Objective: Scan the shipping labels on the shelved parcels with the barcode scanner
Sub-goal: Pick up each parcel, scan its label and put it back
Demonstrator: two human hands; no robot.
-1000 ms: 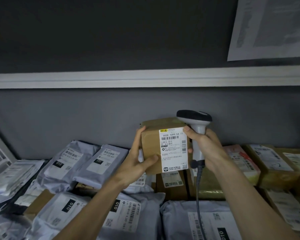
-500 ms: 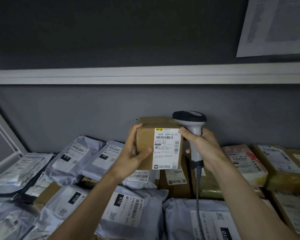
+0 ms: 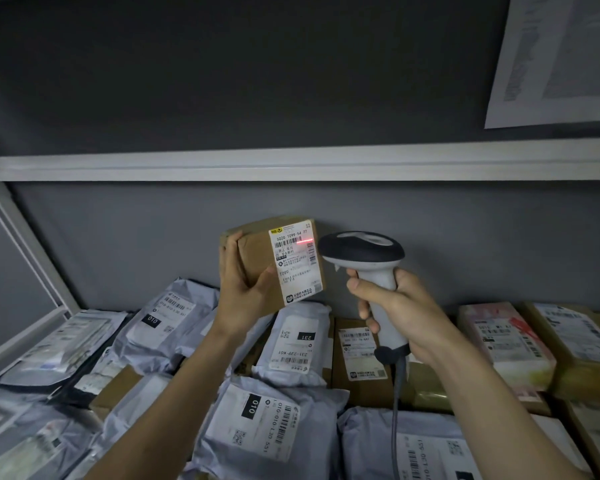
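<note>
1. Cardboard box (image 3: 253, 261), small and brown, is held up in front of the grey wall, above the shelved parcels and tilted a little to the left.
2. Left hand (image 3: 245, 292) grips the box from its left side — fingers curl around the far edge, thumb presses on the front face just beside the label.
3. Shipping label (image 3: 297, 263) is white, covers the right part of the box front, and carries a barcode near its top; a red scan line (image 3: 303, 241) lies across the right end of that barcode.
4. Right hand (image 3: 395, 311) wraps around the pale handle of the barcode scanner (image 3: 364, 252), fingers curled closed around it, index finger at the trigger below the head.
5. Scanner head is dark on top and sits just to the right of the box, near it but apart; its cable (image 3: 397, 403) hangs down from the handle base.
6. Below lie grey poly mailers — one marked 010 (image 3: 257, 420), another marked 231 (image 3: 297, 344) — and brown cartons (image 3: 359, 355) with labels of their own.
7. White shelf rail (image 3: 291, 164) runs across above, and a printed sheet (image 3: 555, 60) hangs at upper right.
</note>
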